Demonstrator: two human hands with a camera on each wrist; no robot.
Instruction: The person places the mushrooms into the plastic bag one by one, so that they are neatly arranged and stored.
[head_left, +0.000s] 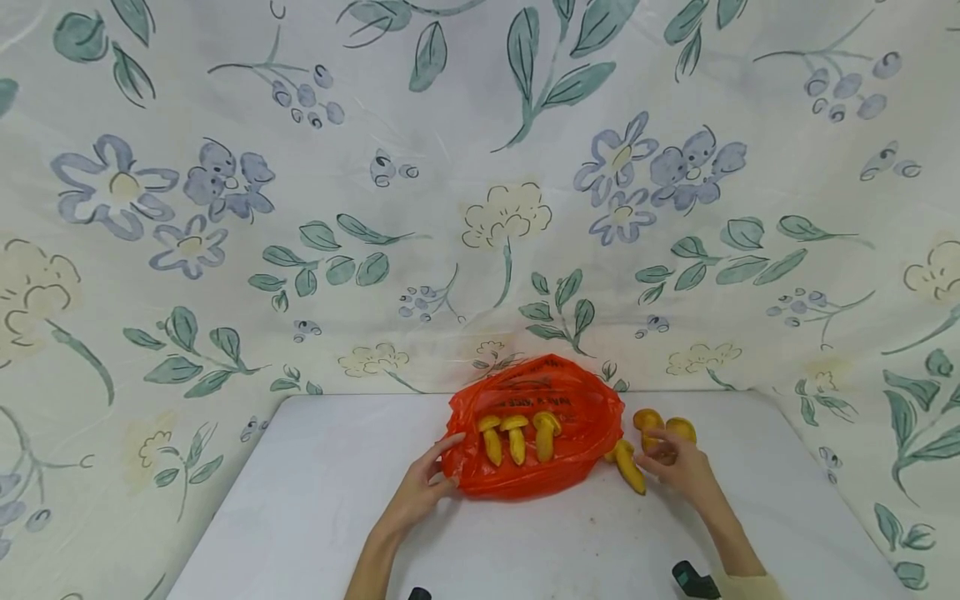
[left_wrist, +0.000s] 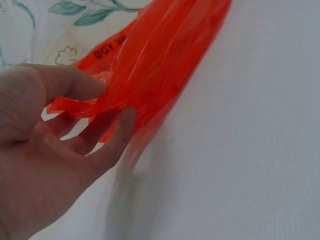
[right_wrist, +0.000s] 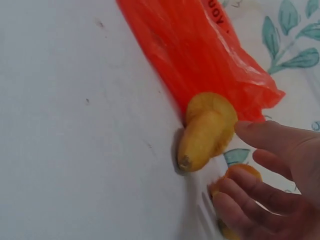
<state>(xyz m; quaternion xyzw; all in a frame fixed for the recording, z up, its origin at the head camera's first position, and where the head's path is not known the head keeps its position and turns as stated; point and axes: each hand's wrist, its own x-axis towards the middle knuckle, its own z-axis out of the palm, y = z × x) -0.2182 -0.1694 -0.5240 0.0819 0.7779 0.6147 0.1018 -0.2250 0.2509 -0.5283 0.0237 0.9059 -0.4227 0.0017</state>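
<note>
A red plastic bag (head_left: 525, 479) with dark printing lies on the table, and three yellow mushrooms (head_left: 545, 437) are set in a row on it. My left hand (head_left: 412, 493) grips its left edge; in the left wrist view the thumb and fingers (left_wrist: 125, 127) pinch the thin plastic. Right of the bag lies a yellow mushroom (right_wrist: 202, 137), its stem pointing toward me. Beside it my right hand (head_left: 678, 468) has its thumb near the cap, with a gap between thumb and fingers. Those fingers partly cover more mushrooms (head_left: 681, 428) behind them.
The white table (head_left: 322, 450) carries a few small dark specks (head_left: 592, 521) in front of the bag. A cloth (head_left: 420, 275) printed with flowers and leaves hangs behind and along both sides. Black wrist devices (head_left: 693, 579) show at the lower edge.
</note>
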